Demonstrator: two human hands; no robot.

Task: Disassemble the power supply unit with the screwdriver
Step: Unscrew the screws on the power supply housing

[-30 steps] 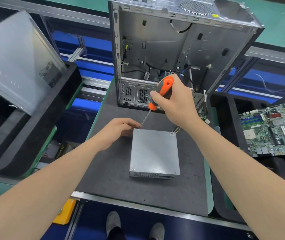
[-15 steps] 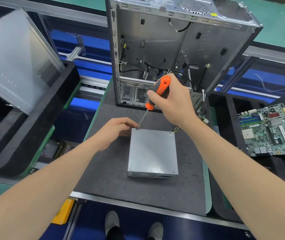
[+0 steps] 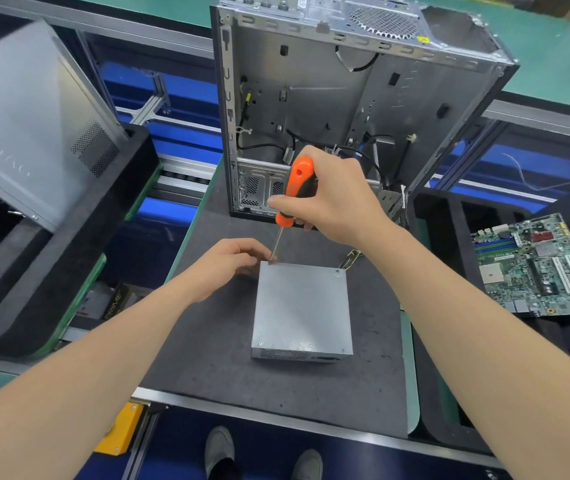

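A grey metal power supply unit (image 3: 302, 306) lies flat on the dark mat (image 3: 207, 341), with wires leaving its far right corner. My right hand (image 3: 332, 199) grips the orange and black screwdriver (image 3: 295, 192), held nearly upright. Its tip sits on a screw at the unit's far left corner (image 3: 270, 262). My left hand (image 3: 228, 265) rests against that same corner, fingers curled beside the screwdriver's shaft. Whether those fingers pinch the shaft is hidden.
An empty, open computer case (image 3: 345, 109) stands upright just behind the unit. A motherboard (image 3: 539, 265) lies in the black foam tray at right. A grey side panel (image 3: 27, 119) leans on a black tray at left.
The screwdriver has tilted more upright and its tip has settled on the corner screw. Both hands stay at the same corner.
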